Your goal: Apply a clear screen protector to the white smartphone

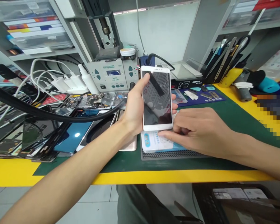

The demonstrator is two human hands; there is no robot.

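Observation:
My left hand (134, 107) holds a white smartphone (157, 98) upright above the bench, thumb on its left edge and fingers wrapped behind it. The dark screen reflects the room. My right hand (196, 130) lies just below and to the right, fingers curled, with the fingertips pressing at the phone's bottom edge. Under both hands a white and blue packet (154, 144) rests on a dark mesh pad (172, 154).
A green mat (224, 112) with a yellow border covers the bench. Several phone screens and circuit boards (60, 130) are piled at the left under a black cable (37, 112). A soldering station (113, 76), chargers, a hot plate (184, 73) and tool holders (226, 62) stand behind.

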